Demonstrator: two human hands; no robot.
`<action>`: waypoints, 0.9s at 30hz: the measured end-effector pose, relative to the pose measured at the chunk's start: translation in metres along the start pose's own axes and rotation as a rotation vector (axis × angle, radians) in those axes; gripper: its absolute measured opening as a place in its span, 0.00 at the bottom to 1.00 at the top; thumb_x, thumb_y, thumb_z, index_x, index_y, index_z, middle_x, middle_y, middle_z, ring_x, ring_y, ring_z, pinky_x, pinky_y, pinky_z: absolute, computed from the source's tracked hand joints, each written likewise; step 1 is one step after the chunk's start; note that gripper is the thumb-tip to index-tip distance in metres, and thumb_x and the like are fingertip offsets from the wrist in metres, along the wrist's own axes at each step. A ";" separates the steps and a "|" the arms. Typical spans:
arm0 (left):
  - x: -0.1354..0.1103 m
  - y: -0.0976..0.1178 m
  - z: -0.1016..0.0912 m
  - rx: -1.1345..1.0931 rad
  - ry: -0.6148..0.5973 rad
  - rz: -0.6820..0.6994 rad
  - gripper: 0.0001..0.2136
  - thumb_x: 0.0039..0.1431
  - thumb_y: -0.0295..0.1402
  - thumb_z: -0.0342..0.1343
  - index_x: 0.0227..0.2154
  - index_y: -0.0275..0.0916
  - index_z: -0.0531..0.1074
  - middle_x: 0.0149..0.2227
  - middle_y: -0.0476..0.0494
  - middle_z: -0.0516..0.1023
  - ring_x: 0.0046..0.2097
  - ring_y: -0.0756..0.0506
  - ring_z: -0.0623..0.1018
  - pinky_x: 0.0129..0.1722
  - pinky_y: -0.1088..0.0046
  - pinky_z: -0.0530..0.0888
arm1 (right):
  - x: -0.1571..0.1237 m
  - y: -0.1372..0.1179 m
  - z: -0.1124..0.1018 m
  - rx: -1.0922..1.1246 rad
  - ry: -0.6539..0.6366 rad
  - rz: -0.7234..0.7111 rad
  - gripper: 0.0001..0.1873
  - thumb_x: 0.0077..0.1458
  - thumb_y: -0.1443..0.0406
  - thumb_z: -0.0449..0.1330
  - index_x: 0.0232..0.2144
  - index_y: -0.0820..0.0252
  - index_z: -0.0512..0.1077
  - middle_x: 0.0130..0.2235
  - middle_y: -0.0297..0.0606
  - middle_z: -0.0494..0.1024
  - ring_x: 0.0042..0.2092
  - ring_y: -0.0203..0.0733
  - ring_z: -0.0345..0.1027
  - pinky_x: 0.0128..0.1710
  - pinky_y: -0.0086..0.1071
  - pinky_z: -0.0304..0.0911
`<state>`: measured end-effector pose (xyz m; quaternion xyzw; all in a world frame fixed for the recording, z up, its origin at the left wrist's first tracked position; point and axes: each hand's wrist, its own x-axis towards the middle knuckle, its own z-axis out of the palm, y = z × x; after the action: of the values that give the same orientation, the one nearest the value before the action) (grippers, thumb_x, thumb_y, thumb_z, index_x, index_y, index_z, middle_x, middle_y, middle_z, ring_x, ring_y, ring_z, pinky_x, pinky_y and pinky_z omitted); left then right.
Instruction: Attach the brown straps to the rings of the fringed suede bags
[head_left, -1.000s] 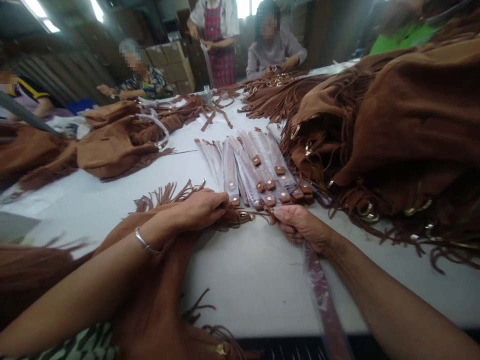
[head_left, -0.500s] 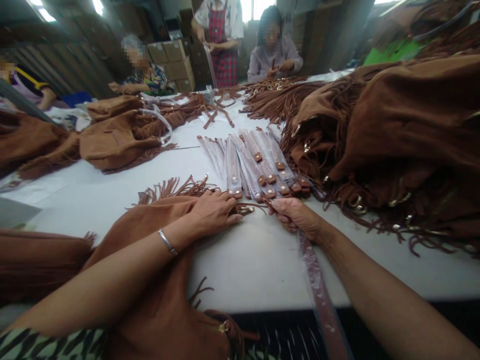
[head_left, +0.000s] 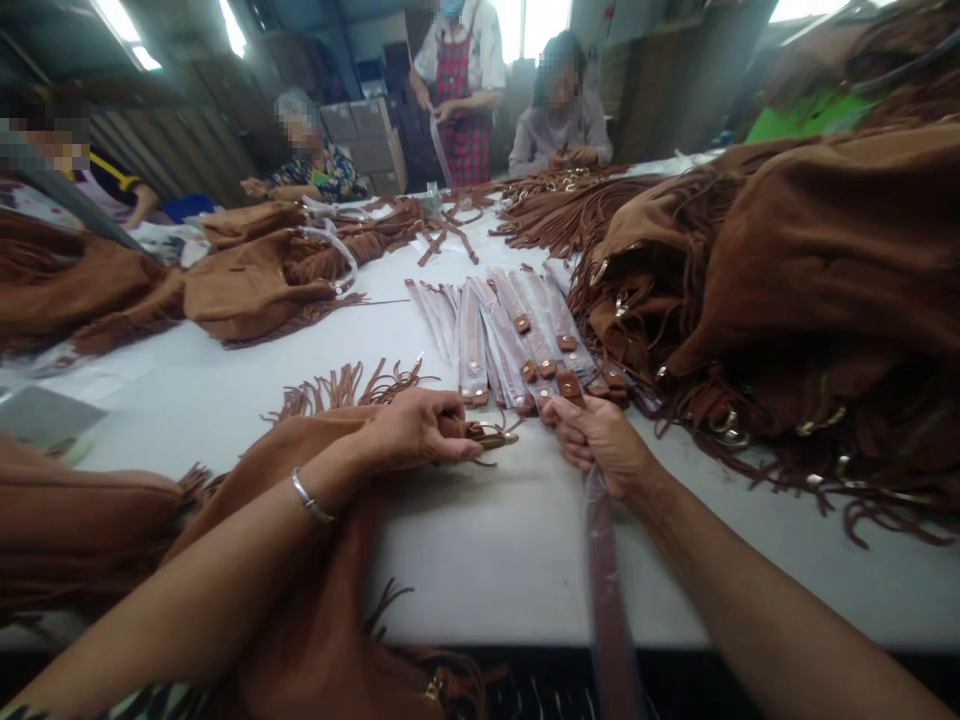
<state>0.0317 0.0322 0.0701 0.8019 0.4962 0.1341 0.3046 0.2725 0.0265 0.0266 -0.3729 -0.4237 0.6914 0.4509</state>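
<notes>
My left hand [head_left: 416, 430] is closed on the upper corner of a brown suede fringed bag [head_left: 300, 450], which lies under my left forearm. Gold-coloured metal hardware [head_left: 499, 437] and thin cords stick out past its fingertips. In my right hand [head_left: 600, 440] is a brown strap [head_left: 611, 590] in a clear plastic sleeve. The strap's tab with a metal stud [head_left: 569, 386] shows above my fist, and its long end hangs down over the table edge. Just beyond both hands lies a row of plastic-sleeved straps [head_left: 474, 335] with studded tabs.
A big heap of brown suede bags [head_left: 810, 260] fills the right side of the white table [head_left: 480, 560]. More bags [head_left: 236, 290] lie at the left. Several people work around the far side, one in a red checked apron [head_left: 453, 100]. Stacked cartons [head_left: 367, 135] stand behind.
The tab of the strap in my right hand has turned up, so its stud now shows. My left hand has shifted slightly left, exposing more metal hardware. The view has moved a little.
</notes>
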 end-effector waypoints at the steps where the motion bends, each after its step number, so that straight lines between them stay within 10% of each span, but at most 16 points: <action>1: -0.002 0.001 0.001 -0.001 0.061 0.015 0.19 0.46 0.47 0.59 0.29 0.34 0.68 0.21 0.54 0.64 0.24 0.55 0.62 0.22 0.81 0.57 | 0.000 0.000 0.011 -0.011 -0.011 0.006 0.22 0.45 0.52 0.65 0.31 0.64 0.65 0.16 0.23 0.51 0.14 0.24 0.40 0.09 0.19 0.39; 7: -0.013 -0.001 -0.001 0.249 0.468 0.267 0.18 0.47 0.47 0.60 0.27 0.35 0.68 0.25 0.49 0.68 0.28 0.51 0.66 0.28 0.76 0.61 | -0.005 -0.003 0.068 -0.056 -0.018 -0.023 0.22 0.43 0.52 0.66 0.28 0.63 0.62 0.16 0.24 0.54 0.14 0.23 0.39 0.09 0.19 0.38; 14: -0.025 -0.002 -0.004 0.704 0.791 0.543 0.18 0.56 0.47 0.50 0.24 0.36 0.64 0.24 0.45 0.66 0.29 0.47 0.66 0.31 0.70 0.62 | -0.010 -0.007 0.077 -0.051 0.013 0.048 0.23 0.41 0.55 0.67 0.31 0.63 0.63 0.17 0.25 0.58 0.14 0.24 0.41 0.09 0.18 0.39; 21: -0.036 0.008 0.002 0.772 0.864 0.696 0.09 0.57 0.31 0.52 0.23 0.37 0.60 0.25 0.46 0.66 0.30 0.46 0.64 0.31 0.68 0.61 | -0.021 0.000 0.081 -0.243 -0.001 0.004 0.17 0.37 0.64 0.68 0.29 0.65 0.67 0.18 0.25 0.57 0.16 0.24 0.45 0.13 0.19 0.41; 27: -0.040 0.011 0.013 0.769 0.887 0.750 0.10 0.56 0.30 0.54 0.23 0.38 0.59 0.23 0.48 0.63 0.28 0.47 0.62 0.30 0.68 0.59 | -0.047 -0.001 0.081 0.038 0.117 -0.023 0.13 0.44 0.62 0.63 0.31 0.64 0.68 0.16 0.25 0.55 0.14 0.24 0.39 0.11 0.19 0.37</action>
<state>0.0270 -0.0112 0.0705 0.8396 0.2753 0.3599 -0.2996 0.2151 -0.0375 0.0636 -0.3992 -0.3877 0.6712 0.4897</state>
